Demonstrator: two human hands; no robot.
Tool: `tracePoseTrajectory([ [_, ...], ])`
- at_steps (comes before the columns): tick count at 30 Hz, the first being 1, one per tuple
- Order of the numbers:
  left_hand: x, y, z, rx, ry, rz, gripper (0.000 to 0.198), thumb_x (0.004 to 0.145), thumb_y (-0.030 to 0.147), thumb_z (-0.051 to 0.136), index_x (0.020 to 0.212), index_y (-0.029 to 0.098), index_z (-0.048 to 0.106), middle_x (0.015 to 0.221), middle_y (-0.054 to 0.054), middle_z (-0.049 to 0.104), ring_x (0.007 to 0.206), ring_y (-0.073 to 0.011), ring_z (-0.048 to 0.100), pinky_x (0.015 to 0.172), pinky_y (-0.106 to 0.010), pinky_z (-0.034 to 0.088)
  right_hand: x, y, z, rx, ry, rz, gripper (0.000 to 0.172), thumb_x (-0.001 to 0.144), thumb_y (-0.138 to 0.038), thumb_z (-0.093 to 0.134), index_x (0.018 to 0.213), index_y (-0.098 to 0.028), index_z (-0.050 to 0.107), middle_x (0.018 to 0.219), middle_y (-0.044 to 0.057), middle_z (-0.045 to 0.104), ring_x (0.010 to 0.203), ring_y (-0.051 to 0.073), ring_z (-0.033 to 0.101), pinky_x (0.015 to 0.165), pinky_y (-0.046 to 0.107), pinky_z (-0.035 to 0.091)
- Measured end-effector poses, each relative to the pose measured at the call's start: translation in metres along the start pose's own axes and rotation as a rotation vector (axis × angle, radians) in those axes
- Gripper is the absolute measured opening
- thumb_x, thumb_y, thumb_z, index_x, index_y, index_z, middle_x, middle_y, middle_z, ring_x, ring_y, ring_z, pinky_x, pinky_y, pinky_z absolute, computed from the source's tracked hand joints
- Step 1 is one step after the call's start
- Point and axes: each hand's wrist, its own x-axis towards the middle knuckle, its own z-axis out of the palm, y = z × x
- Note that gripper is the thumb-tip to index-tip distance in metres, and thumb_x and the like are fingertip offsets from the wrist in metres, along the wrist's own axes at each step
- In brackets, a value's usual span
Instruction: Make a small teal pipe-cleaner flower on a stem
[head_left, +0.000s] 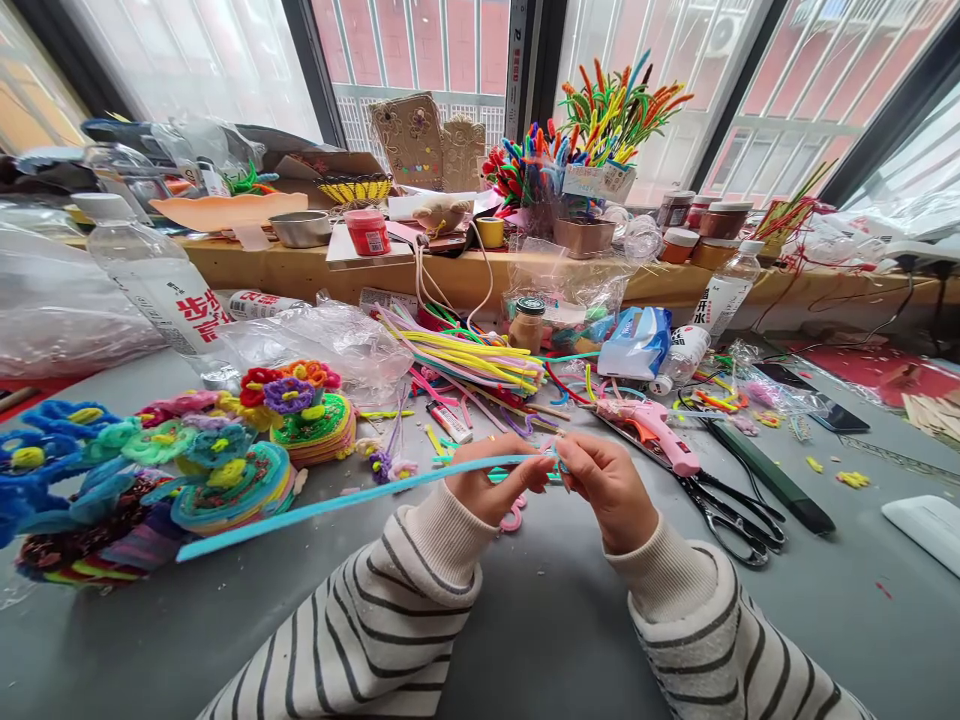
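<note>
A long light-blue pipe cleaner (pixel 337 503) runs from the lower left up to my hands over the grey table (pixel 525 620). My left hand (pixel 491 485) is closed around it near its right end. My right hand (pixel 611 485) pinches the same end with fingers pressed together, close against the left hand. A small pink piece (pixel 514 516) lies on the table just under my left hand. Both forearms wear striped sleeves.
Finished pipe-cleaner flowers (pixel 225 470) lie at the left. A pink glue gun (pixel 656 425) and black scissors (pixel 731 515) rest to the right of my hands. Loose pipe cleaners (pixel 472 360), bottles, jars and plastic bags crowd the back, below a cluttered wooden sill (pixel 450 270).
</note>
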Motion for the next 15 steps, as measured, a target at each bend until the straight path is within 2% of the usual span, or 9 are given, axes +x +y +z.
tracePoseTrajectory([
  [4,-0.003,0.001,0.002,0.082,-0.059,0.131,0.030,0.077,0.025,0.039,0.057,0.012,0.058,0.051,-0.004,0.057,0.048,-0.0098,0.052,0.052,-0.022,0.042,-0.001,-0.002,0.002,0.031,-0.017,-0.027,0.034,0.077,-0.032,0.042,0.048,-0.015,0.044,0.048,-0.003,0.042,0.047,0.007,0.039,0.046,0.021,0.029],
  [9,-0.006,0.002,0.006,0.198,0.052,0.262,0.024,0.077,0.017,0.039,0.061,0.012,0.057,0.051,-0.003,0.055,0.049,-0.0078,0.050,0.051,-0.018,0.040,-0.005,0.000,0.011,0.055,0.152,-0.072,0.032,0.076,-0.031,0.044,0.048,-0.016,0.042,0.047,-0.005,0.039,0.047,0.007,0.036,0.048,0.021,0.029],
  [13,-0.007,0.003,0.007,0.230,0.077,0.282,0.021,0.076,0.015,0.040,0.064,0.012,0.057,0.054,-0.003,0.057,0.054,-0.0086,0.051,0.055,-0.019,0.042,-0.007,0.000,0.016,0.085,0.214,-0.085,0.030,0.076,-0.033,0.044,0.051,-0.016,0.044,0.049,-0.004,0.039,0.048,0.007,0.035,0.047,0.021,0.029],
  [15,-0.007,0.003,0.007,0.228,0.078,0.258,0.021,0.076,0.016,0.040,0.063,0.013,0.057,0.055,-0.003,0.057,0.054,-0.0088,0.051,0.055,-0.019,0.042,-0.006,-0.001,0.015,0.078,0.190,-0.077,0.030,0.075,-0.034,0.045,0.052,-0.016,0.045,0.048,-0.004,0.039,0.047,0.007,0.034,0.046,0.021,0.027],
])
